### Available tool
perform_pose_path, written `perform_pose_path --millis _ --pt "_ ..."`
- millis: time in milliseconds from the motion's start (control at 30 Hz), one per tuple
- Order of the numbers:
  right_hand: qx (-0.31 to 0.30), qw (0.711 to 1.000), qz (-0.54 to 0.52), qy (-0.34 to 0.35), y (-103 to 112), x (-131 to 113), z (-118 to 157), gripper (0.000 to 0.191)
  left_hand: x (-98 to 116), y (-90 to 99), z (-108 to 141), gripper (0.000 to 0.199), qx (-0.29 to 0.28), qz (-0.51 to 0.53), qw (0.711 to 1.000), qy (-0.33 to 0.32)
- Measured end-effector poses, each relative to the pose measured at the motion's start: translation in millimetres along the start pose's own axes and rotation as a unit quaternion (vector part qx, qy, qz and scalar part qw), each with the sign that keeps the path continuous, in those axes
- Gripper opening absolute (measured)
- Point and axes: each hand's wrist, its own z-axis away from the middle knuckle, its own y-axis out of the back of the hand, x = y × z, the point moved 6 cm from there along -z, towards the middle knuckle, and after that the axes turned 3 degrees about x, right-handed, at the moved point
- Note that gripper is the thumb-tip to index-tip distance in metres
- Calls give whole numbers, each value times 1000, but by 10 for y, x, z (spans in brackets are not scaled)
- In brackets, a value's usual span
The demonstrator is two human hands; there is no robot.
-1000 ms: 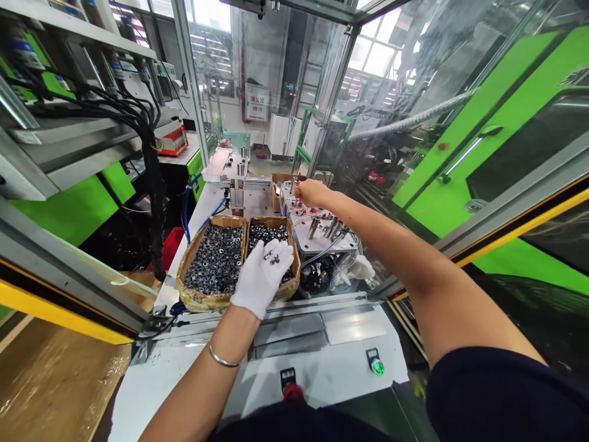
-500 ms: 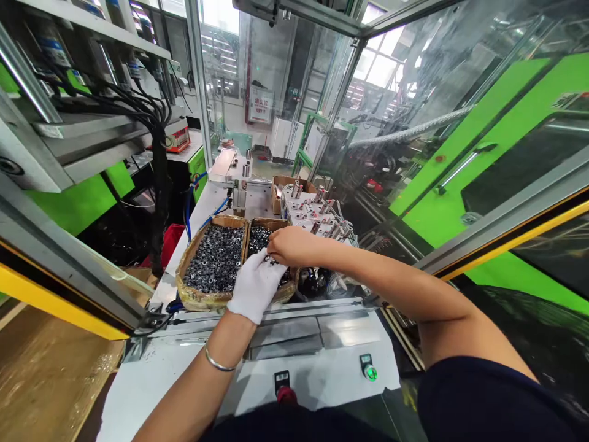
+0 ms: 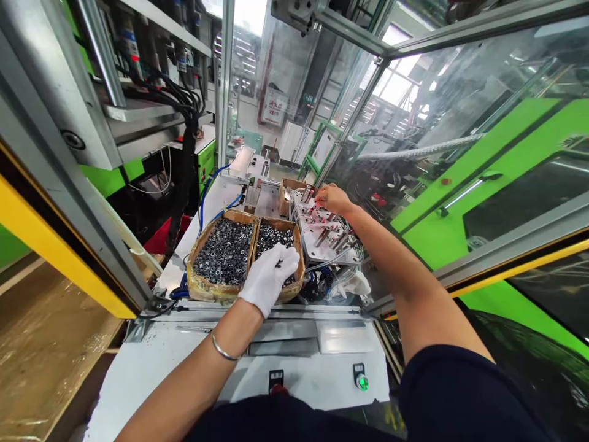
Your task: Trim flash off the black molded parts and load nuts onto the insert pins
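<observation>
- The right hand (image 3: 332, 199) is now reaching over the far end of the metal fixture (image 3: 317, 249), away from the gloved palm; its fingers are curling, any grasp hidden.
- The left hand (image 3: 269, 279) is still cupping small dark parts (image 3: 278, 264), fingers loosely extended, above the cardboard box (image 3: 211, 291).
- The box is sitting near the tabletop's (image 3: 221, 191) near edge.

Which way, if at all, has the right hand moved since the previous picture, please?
Yes, the right hand moved forward, from the left hand to the far end of the metal fixture.
</observation>
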Motion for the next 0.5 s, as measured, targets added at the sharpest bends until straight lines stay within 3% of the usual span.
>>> perform_pose_path --millis 300,500 --pt "-8 1000 -1 -17 -45 58 -25 23 -21 35 -71 19 -34 -4 999 -26" --pt "-2 999 -12 -34 -46 58 14 21 -14 37 -32 16 1 2 1000 -17"
